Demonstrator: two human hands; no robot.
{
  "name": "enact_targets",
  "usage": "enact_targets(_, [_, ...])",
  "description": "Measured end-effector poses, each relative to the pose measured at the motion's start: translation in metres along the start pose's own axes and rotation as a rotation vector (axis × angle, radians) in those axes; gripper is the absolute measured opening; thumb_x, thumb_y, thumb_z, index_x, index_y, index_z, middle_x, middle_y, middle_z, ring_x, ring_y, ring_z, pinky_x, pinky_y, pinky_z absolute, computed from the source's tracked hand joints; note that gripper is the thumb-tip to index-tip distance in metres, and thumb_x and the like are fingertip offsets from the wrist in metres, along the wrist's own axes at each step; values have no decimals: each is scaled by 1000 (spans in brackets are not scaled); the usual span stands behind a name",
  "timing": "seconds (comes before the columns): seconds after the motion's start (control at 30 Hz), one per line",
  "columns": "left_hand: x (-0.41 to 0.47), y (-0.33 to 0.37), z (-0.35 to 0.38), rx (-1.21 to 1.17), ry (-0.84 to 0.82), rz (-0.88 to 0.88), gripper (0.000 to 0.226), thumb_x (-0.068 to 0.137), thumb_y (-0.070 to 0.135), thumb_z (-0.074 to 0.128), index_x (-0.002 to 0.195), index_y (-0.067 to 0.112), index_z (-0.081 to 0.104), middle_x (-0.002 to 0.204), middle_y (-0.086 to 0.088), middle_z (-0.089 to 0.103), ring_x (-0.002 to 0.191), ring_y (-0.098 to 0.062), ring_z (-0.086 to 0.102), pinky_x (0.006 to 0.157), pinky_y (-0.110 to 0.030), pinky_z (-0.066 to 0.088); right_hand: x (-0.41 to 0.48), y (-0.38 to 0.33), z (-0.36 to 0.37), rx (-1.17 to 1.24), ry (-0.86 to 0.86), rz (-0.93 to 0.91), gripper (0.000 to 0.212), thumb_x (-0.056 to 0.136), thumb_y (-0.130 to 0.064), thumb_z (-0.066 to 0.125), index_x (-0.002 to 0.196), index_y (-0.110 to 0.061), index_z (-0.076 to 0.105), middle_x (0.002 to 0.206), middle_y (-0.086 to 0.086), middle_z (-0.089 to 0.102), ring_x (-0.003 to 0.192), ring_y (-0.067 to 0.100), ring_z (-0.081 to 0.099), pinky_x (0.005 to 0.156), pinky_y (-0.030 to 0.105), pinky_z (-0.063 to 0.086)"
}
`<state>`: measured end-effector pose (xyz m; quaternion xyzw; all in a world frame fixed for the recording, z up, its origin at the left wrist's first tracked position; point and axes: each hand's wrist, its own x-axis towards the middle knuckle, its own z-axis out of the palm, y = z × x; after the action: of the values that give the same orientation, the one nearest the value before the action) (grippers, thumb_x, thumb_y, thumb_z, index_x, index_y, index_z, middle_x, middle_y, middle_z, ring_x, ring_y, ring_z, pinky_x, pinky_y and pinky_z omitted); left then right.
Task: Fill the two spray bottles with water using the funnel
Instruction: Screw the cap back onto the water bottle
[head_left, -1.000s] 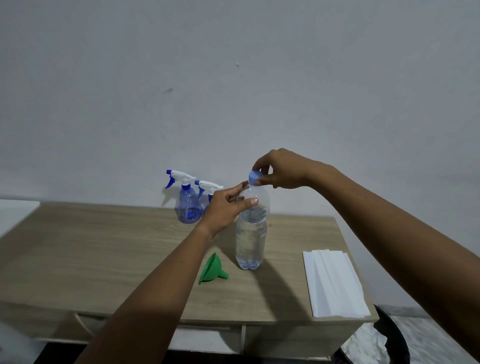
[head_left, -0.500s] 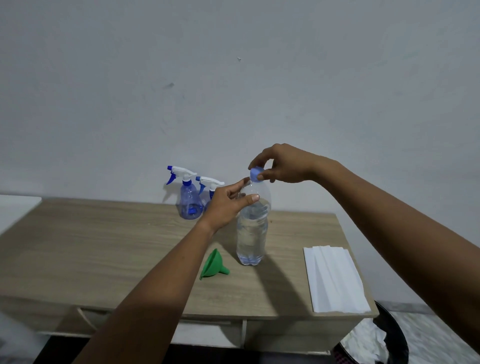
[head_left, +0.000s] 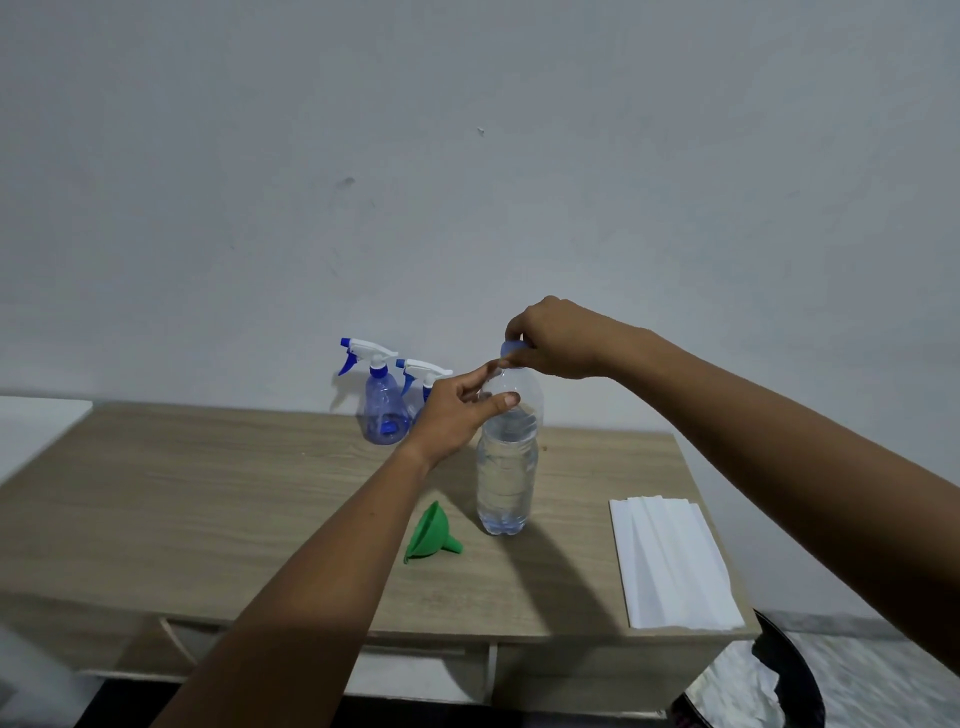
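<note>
A clear water bottle (head_left: 506, 478), mostly full, stands upright near the middle of the wooden table (head_left: 208, 493). My left hand (head_left: 457, 415) grips its shoulder. My right hand (head_left: 556, 340) pinches the blue cap (head_left: 511, 347) at the bottle's mouth. A green funnel (head_left: 428, 532) lies on its side just left of the bottle's base. Two blue spray bottles with white and blue trigger heads stand at the back by the wall: one (head_left: 382, 405) in full view, the other (head_left: 423, 379) partly hidden behind my left hand.
A stack of white paper towels (head_left: 670, 561) lies at the table's right end. A black bin (head_left: 769, 686) with a white liner sits on the floor at the lower right. A white surface (head_left: 31, 421) adjoins the table on the left.
My right hand has brought the blue cap down onto the bottle's mouth; a second ago it was slightly above and off the neck. My left hand has kept its hold on the bottle.
</note>
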<state>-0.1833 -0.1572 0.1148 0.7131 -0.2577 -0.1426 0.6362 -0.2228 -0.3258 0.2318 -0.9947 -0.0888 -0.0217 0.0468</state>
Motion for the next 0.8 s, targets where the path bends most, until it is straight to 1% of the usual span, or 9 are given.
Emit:
enact_targets(0.03, [-1,1,0,2,-8,1,61,86,19,76,142,21,52,132,21,57,108,15,59,85,-6,48,-1,0,-1,14,-20,-9,30,101,-39,58,115,-15,70,106,5,70,76,15,61,77,34,50])
enact_targets(0.1, [-2,1,-1,4,-11,-3,65,86,22,77,145,20,49,142,13,54,120,3,58,94,-12,48,-4,3,-7,53,-90,-43,28,100,-35,61,124,-21,65,110,1,69,68,6,63,80,34,53])
enact_targets(0.17, [-3,2,0,2,-14,-24,70,85,26,78,147,21,46,148,10,50,132,-9,52,108,-25,44,-5,8,-13,85,-151,-63,30,100,-31,62,130,-27,61,112,-5,67,67,7,71,80,32,53])
enact_targets(0.23, [-4,3,1,9,-23,-31,72,85,28,77,148,22,44,150,10,48,135,-12,48,112,-33,42,-4,13,-16,90,-168,-58,31,100,-30,63,130,-28,62,112,-7,67,70,8,73,77,29,52])
enact_targets(0.37, [-2,0,1,19,-25,-29,71,85,32,77,148,26,44,148,10,51,134,-15,51,112,-35,43,-1,12,-13,75,-135,-57,28,100,-33,63,126,-22,64,100,-7,66,74,11,73,68,27,51])
enact_targets(0.5, [-2,-1,1,11,-25,-37,69,85,29,77,147,26,46,147,13,51,132,-14,54,110,-32,43,0,9,-9,21,-102,-43,29,99,-42,59,115,-19,69,87,-3,72,71,11,71,76,37,57])
enact_targets(0.6, [-2,2,0,7,-21,-43,69,86,27,76,148,24,45,147,13,50,132,-12,52,107,-25,43,0,7,-8,-43,-79,-41,33,101,-44,57,118,-18,69,98,1,73,76,14,63,79,35,53])
enact_targets(0.7, [-1,3,0,24,-28,-49,70,85,29,77,148,23,46,147,11,52,133,-11,52,110,-28,42,0,8,-12,-65,-108,-88,30,100,-41,59,123,-24,65,112,-6,70,87,15,59,81,32,45])
enact_targets(0.8, [-1,2,0,35,-29,-55,70,85,33,76,148,25,45,147,12,51,133,-12,51,112,-34,42,1,12,-19,16,-162,-102,26,98,-34,63,124,-31,64,109,-15,67,75,10,69,72,25,46])
